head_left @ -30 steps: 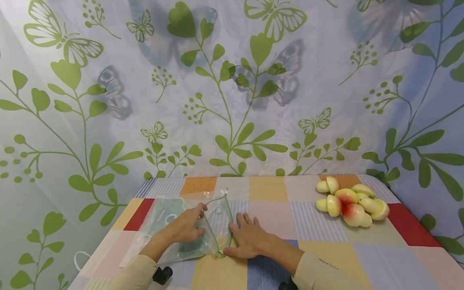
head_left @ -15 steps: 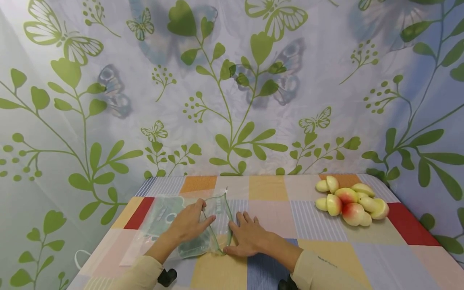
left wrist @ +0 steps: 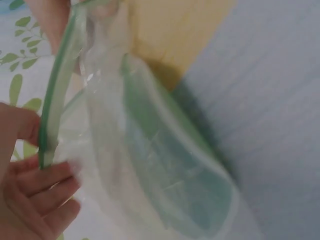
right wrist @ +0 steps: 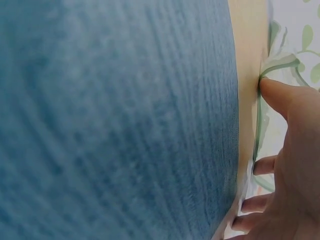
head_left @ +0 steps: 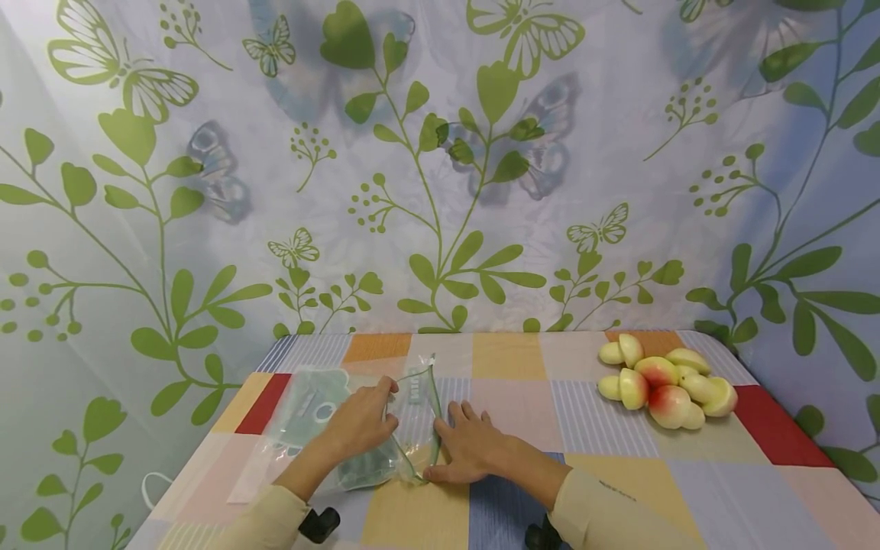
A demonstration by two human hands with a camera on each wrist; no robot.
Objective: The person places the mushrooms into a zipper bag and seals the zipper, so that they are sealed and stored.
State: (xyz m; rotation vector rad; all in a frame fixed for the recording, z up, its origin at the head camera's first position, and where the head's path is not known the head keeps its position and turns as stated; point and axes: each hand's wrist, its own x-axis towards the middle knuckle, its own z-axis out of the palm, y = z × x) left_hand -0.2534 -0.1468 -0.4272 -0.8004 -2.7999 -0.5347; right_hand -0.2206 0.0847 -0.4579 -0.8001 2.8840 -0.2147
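Okay, so our bag [head_left: 367, 467] lies left of centre on the table [head_left: 509, 355], mouth gaping. Our right hand [head_left: 470, 452] just rests against the right lip [head_left: 436, 402], not gripping, while our left hand [head_left: 359, 418] pinches the left lip [left wrist: 50, 102]. We'd call this the opening-up step; next probably wants that gap held steady. Fruit's [head_left: 656, 372] farther back, well apart.

Head view: the left grip [head_left: 360, 420] hides part of the clear bag [head_left: 302, 412], the lower edge cuts off the counter [head_left: 512, 355], and I cannot read the tiny marking [head_left: 617, 490] on the right sleeve [head_left: 612, 521]. Left wrist view: blur leaves me unsure whether the green patch [left wrist: 185, 170] lies on or inside the bag. Right wrist view: the right grip [right wrist: 300, 170] runs off the right edge.
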